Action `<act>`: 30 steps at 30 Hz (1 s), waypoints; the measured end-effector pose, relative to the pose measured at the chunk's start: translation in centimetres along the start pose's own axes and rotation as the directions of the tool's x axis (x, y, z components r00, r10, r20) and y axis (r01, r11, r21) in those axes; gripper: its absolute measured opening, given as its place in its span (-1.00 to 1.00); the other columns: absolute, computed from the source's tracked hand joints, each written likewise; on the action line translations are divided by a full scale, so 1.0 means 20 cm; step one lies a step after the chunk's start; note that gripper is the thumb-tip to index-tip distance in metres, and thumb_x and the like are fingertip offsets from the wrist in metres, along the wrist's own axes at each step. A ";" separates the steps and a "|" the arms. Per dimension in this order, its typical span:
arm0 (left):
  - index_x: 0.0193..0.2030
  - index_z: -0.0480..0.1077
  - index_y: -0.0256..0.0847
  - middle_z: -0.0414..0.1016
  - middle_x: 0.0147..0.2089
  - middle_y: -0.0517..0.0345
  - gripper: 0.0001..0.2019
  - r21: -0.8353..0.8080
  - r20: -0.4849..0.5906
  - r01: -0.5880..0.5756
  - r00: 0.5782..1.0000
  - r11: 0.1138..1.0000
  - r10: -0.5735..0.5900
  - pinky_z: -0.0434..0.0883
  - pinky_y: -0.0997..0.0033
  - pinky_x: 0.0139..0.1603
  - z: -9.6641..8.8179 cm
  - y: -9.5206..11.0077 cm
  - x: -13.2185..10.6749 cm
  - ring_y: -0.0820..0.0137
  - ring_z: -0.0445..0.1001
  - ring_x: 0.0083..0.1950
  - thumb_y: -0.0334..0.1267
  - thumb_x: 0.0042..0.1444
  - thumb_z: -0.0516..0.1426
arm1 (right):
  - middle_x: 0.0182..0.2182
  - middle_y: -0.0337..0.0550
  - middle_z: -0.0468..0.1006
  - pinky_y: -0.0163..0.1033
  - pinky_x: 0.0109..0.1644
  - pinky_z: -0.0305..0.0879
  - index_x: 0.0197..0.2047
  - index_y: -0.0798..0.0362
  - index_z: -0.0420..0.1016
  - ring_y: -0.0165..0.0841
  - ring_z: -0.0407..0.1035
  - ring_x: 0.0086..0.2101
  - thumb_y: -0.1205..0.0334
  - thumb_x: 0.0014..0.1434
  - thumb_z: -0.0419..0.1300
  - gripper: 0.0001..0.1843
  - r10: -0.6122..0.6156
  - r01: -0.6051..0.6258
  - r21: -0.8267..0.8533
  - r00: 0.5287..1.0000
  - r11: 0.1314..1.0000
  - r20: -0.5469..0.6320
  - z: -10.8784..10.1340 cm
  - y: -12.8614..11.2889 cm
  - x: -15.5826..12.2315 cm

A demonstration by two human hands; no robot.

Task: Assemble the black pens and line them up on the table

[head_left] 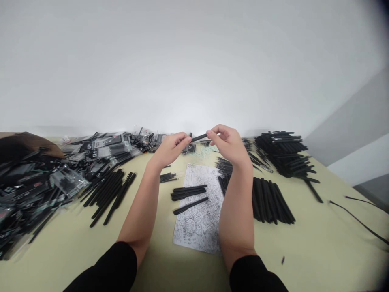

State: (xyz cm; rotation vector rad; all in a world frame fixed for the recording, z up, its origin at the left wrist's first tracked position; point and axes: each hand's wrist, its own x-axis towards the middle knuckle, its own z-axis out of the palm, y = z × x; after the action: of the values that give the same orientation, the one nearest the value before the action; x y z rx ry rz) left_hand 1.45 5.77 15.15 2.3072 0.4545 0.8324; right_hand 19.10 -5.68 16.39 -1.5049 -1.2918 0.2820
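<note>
Clockwise about the held black pen (199, 137), plastic packets (106, 141) heaped up at nine, loose pens (111, 190) at eight. The left hand (173, 150) pinched that one pen's near end, the right hand (229, 146) its other. At six, one sheet (199, 227) carried one separate pen (191, 205) and an uncountable bundle (188, 194); the right forearm (237, 211) hid its edge. One stack (282, 154) stood at three.

A pale yellow table (319, 251) bears a scribbled paper sheet (199, 227).
Black pens (189, 194) lie across the sheet's left edge; a pen row (271, 200) and a pen heap (282, 156) sit right of it, a pen cluster (109, 195) and plastic packets (68, 179) left.
</note>
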 end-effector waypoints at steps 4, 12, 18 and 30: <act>-0.20 0.36 -0.17 0.39 -0.37 0.23 -0.79 -0.059 -0.010 -0.027 1.000 0.998 0.026 0.31 0.46 -0.26 0.01 -0.02 0.00 0.48 0.32 -0.36 -0.08 0.16 0.18 | -0.60 -0.26 0.36 -0.28 -0.46 0.08 -0.55 0.02 0.35 -0.44 0.19 -0.56 -0.20 0.19 0.15 -0.51 0.006 -0.006 -0.028 1.000 1.000 -0.007 0.00 0.00 0.00; -0.31 0.35 -0.19 0.35 -0.43 0.25 -0.79 -0.029 0.019 -0.037 0.999 0.999 0.037 0.25 0.48 -0.35 0.00 -0.02 0.00 0.50 0.26 -0.42 -0.11 0.26 0.07 | -0.61 -0.26 0.33 -0.28 -0.47 0.07 -0.49 0.00 0.40 -0.40 0.24 -0.54 -0.28 0.14 0.16 -0.50 0.009 -0.011 -0.048 0.999 0.999 -0.052 0.01 0.00 0.01; -0.33 0.37 -0.21 0.35 -0.43 0.22 -0.76 -0.021 0.029 -0.023 0.999 1.000 0.023 0.26 0.47 -0.33 0.00 -0.01 0.00 0.49 0.27 -0.40 -0.10 0.26 0.07 | -0.56 -0.27 0.38 -0.28 -0.45 0.10 -0.40 -0.02 0.39 -0.42 0.22 -0.55 -0.16 0.19 0.17 -0.62 -0.009 0.005 -0.050 0.998 0.999 -0.062 0.00 -0.01 0.00; -0.38 0.33 -0.21 0.29 -0.47 0.24 -0.71 -0.024 0.041 -0.018 0.999 1.000 0.019 0.21 0.47 -0.39 0.00 0.00 0.00 0.49 0.22 -0.44 -0.10 0.30 0.00 | -0.58 -0.26 0.37 -0.27 -0.45 0.08 -0.43 -0.02 0.40 -0.41 0.21 -0.56 -0.24 0.16 0.16 -0.56 -0.001 -0.002 -0.053 0.998 0.999 -0.064 0.00 -0.01 0.00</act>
State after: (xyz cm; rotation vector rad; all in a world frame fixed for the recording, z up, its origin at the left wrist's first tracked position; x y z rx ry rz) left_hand 1.44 5.89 15.16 2.3055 0.4039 0.7933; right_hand 19.00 -5.75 16.56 -1.5470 -1.2568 0.2001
